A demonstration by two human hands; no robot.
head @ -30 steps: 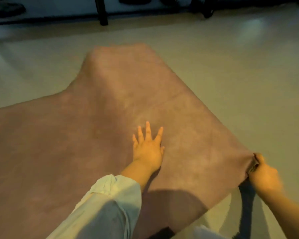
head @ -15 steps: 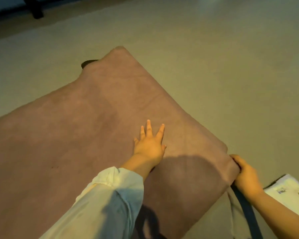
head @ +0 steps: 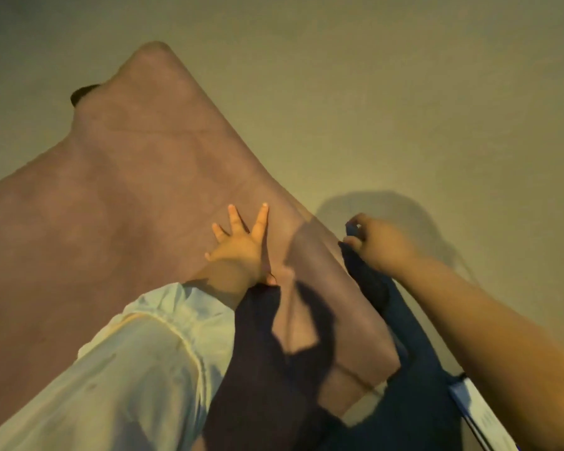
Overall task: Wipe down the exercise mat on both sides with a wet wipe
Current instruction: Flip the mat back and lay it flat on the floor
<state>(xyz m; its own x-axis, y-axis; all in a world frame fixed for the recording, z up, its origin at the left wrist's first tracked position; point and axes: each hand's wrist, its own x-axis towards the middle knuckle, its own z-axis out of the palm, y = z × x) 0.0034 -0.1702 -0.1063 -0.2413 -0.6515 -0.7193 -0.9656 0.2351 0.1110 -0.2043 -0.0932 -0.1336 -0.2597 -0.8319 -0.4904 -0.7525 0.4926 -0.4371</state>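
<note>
L hand (head: 241,247) lies flat on the dusty-pink suede-like exercise mat (head: 127,196), palm down, fingers (head: 261,219) straight and spread wide, pointing away from the person; nothing gripped. Its wrist runs back into a pale, loose long sleeve (head: 137,362) that fills the lower-left of the view and covers part of the mat's near end.

R hand (head: 376,244) sits just beside the mat's right edge, off the pink surface, fingers curled and pinching the top of a dark navy piece of fabric or mat underside (head: 401,346); can't tell which it is. That dark material hangs down from the R hand along the mat's right edge toward the bottom of the view. R forearm is bare and comes in from the lower-right corner.

Mat itself: spread over a plain beige floor (head: 404,92), running from the left edge and bottom up to a rounded far corner near top centre. Far end looks humped/raised, w/ a small dark patch (head: 82,92) showing at its left side, too dim to identify. Near right corner of the mat is folded or layered, w/ heavy arm shadows across it.

Bottom-right corner: a white flat item w/ a blue strip (head: 479,415), partly hidden by the R arm, resting on the floor; print on it too small to read.
</note>
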